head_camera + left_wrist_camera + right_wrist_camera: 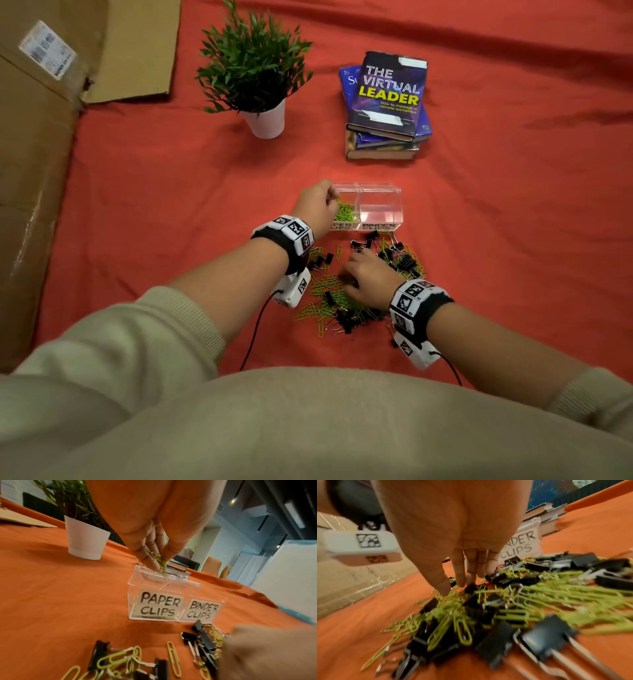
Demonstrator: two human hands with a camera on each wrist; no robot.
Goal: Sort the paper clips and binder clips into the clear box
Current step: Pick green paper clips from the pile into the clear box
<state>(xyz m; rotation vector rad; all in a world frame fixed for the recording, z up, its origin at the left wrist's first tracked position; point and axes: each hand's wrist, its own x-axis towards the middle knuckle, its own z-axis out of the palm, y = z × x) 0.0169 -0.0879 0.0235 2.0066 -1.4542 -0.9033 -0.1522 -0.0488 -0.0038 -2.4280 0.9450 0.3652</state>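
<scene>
The clear box (365, 187) has two compartments labelled PAPER CLIPS and BINDER CLIPS (171, 588). Green paper clips (344, 211) lie in its left compartment; the right one looks bare. My left hand (333, 200) hovers over the left compartment and pinches a small bunch of green paper clips (162, 563) between thumb and fingers (150, 559). In front of the box lies a mixed pile of green paper clips and black binder clips (342, 303) (505, 608). My right hand (347, 274) reaches down onto the pile, its straight fingertips (462, 580) touching clips, nothing plainly held.
A potted plant in a white pot (267, 120) stands behind and left of the box. A stack of books (387, 113) sits behind it. Flattened cardboard (37, 137) covers the left edge. An orange cloth (513, 222) covers the surface.
</scene>
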